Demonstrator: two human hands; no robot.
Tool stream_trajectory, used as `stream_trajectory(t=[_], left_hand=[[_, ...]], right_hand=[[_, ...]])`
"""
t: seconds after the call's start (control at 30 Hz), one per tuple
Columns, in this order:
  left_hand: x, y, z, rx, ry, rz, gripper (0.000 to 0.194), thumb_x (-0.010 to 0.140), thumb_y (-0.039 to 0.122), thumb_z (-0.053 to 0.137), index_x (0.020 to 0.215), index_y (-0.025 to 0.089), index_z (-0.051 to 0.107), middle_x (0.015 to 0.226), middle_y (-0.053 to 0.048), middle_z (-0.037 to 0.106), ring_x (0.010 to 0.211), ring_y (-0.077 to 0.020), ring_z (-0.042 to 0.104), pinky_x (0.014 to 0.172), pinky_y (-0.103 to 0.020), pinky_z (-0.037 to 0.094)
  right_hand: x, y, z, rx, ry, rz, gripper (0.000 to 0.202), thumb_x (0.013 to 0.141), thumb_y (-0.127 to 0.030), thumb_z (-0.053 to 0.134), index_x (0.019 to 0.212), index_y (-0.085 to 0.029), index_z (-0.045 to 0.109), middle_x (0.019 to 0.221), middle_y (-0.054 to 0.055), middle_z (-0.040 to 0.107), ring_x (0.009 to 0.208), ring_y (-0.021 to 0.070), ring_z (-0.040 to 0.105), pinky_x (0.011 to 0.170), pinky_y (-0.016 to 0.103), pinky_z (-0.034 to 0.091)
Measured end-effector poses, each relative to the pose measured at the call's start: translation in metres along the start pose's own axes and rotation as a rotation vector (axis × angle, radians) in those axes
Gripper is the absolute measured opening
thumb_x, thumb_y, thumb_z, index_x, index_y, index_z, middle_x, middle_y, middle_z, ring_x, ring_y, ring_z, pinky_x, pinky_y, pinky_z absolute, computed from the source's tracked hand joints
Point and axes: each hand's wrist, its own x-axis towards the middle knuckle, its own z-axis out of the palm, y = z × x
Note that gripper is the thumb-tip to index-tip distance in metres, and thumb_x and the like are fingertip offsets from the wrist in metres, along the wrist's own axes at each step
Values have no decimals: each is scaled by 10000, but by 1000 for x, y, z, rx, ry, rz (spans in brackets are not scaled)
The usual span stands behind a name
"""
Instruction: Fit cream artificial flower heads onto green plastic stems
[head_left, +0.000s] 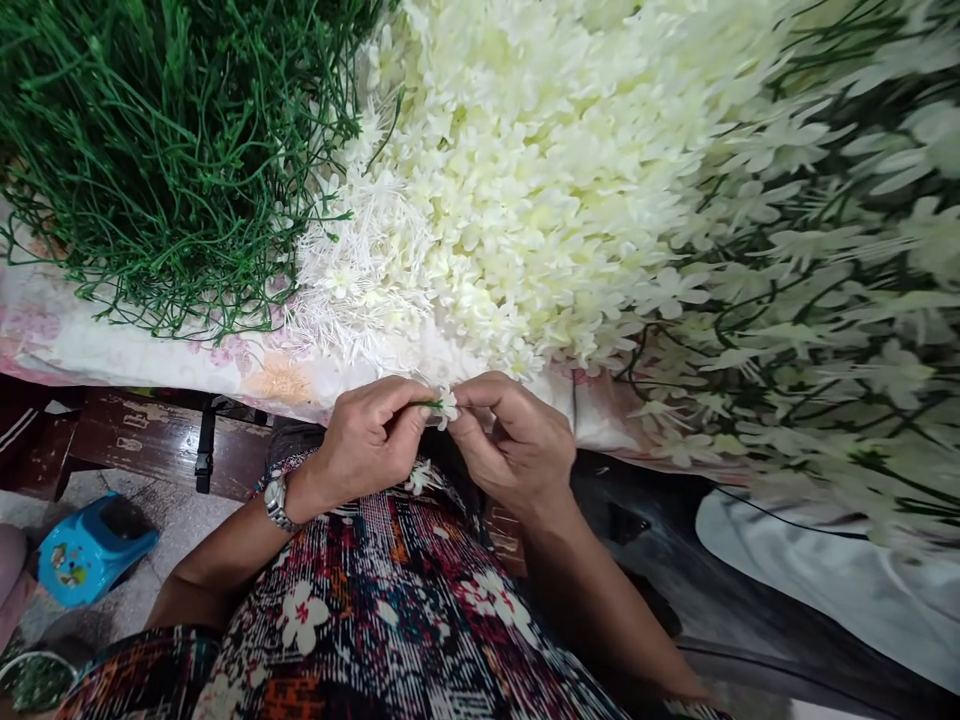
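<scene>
At the table's near edge, my left hand (375,435) pinches the short green stem of an artificial flower between thumb and forefinger. The small white flower (447,405) points toward my right hand (517,435), whose thumb and forefinger close on its petals. Just beyond my hands lies a wide heap of pale yellow-white blossoms (540,240). Left of that heap is a small pile of thin white stamens (367,270). A thick mass of green plastic stems (165,160) covers the table's far left.
Finished-looking white flowers on green stems (795,300) are piled on the right, overhanging the table edge. A floral cloth (172,350) covers the table. On the floor at left stands a blue plastic stool (97,550). White fabric (817,580) lies low on the right.
</scene>
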Motion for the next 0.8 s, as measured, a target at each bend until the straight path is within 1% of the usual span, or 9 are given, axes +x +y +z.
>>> stream_trajectory(t=[0.17,0.3,0.4,0.53,0.7,0.8], left_hand=[[0,0,0,42,-17,15,112,765,92,474,743,126,578,599,1,573,544,-74,519,523,-197,424],[1,-2,1,-14,-12,6,119,763,79,470,728,121,575,591,5,557,539,-67,506,516,-189,411],[0,-4,3,-53,-3,-4,124,764,77,463,712,127,564,570,17,528,524,-65,483,503,-188,396],[-1,-6,6,-55,26,5,127,768,94,454,687,131,543,566,17,509,523,-73,462,505,-205,383],[-1,-7,8,-32,38,20,137,766,100,448,655,134,519,553,21,481,514,-73,438,498,-208,362],[1,-4,6,-70,36,-9,128,765,100,447,667,134,522,564,23,482,516,-68,437,496,-199,360]], right_hand=[[0,-3,-3,-5,-15,1,87,731,-100,519,780,-170,505,661,-20,529,585,64,495,520,187,393],[2,-3,-3,-7,-42,20,74,735,-103,511,770,-167,500,653,-19,524,577,60,489,524,185,393],[3,-4,-2,-19,-45,19,74,736,-107,502,764,-175,495,641,-20,521,556,61,479,498,186,383],[3,-3,0,-32,-39,2,83,732,-102,500,762,-179,487,634,-17,514,550,66,476,474,187,374],[1,-1,4,-24,-22,-26,111,727,-93,500,796,-177,484,658,-6,517,576,75,489,496,193,399],[2,0,3,-12,-29,-32,111,737,-94,498,813,-175,488,664,-4,517,590,77,493,521,200,415]])
